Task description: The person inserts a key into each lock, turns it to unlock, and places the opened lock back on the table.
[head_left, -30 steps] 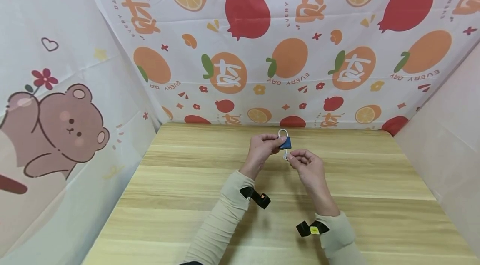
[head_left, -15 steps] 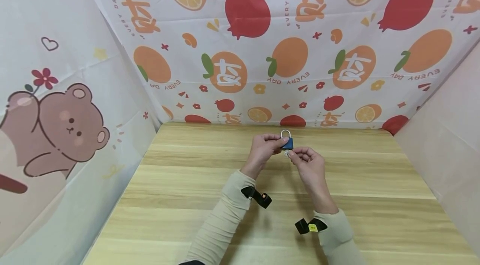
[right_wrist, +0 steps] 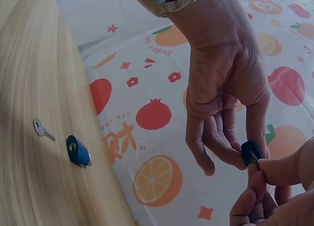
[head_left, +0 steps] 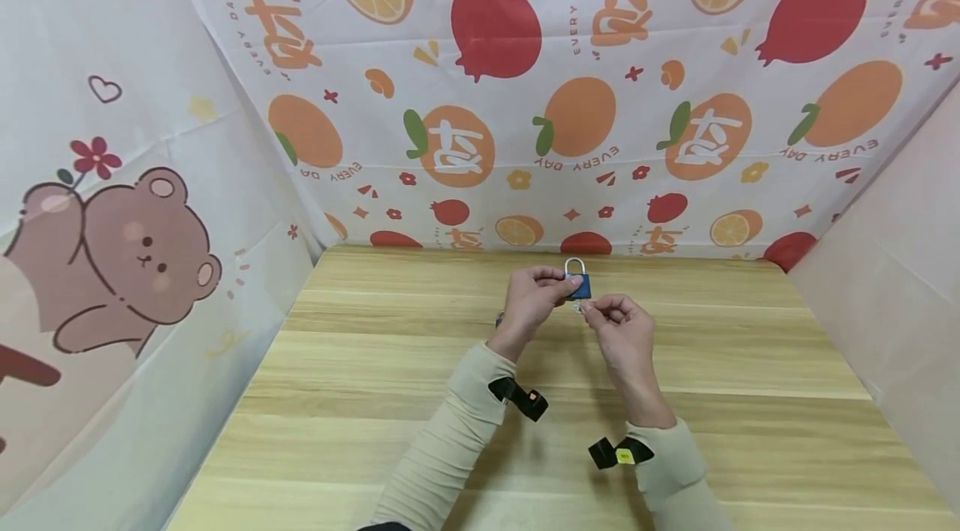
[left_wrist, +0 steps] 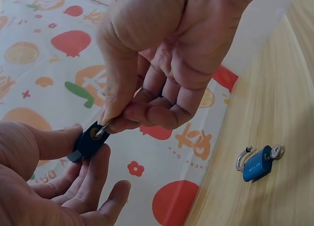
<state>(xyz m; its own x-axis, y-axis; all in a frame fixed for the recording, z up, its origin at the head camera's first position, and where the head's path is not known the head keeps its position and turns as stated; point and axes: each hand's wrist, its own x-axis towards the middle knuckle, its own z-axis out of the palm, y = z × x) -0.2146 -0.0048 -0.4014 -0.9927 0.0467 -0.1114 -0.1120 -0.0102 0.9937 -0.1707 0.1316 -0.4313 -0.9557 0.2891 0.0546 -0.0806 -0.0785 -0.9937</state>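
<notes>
A blue padlock (head_left: 581,287) is held up above the table, its silver shackle pointing upward. My left hand (head_left: 530,298) grips its body between thumb and fingers. My right hand (head_left: 624,331) pinches a small silver key (head_left: 578,307) at the padlock's underside. In the left wrist view, the key (left_wrist: 101,131) meets the keyhole in the held padlock (left_wrist: 88,144); how deep it sits is hard to tell. The pinching fingers cover most of the key.
On the wooden table (head_left: 360,398), a second blue padlock (left_wrist: 257,164) lies with its shackle open and a key (left_wrist: 277,152) in it. Another padlock (right_wrist: 78,151) lies with a loose key (right_wrist: 43,129) nearby. A fruit-print cloth (head_left: 510,156) hangs behind.
Both hands have shifted slightly right with the padlock. The key has moved up closer to the padlock, so less of its shaft shows. A bit of blue now shows beside the left wrist.
</notes>
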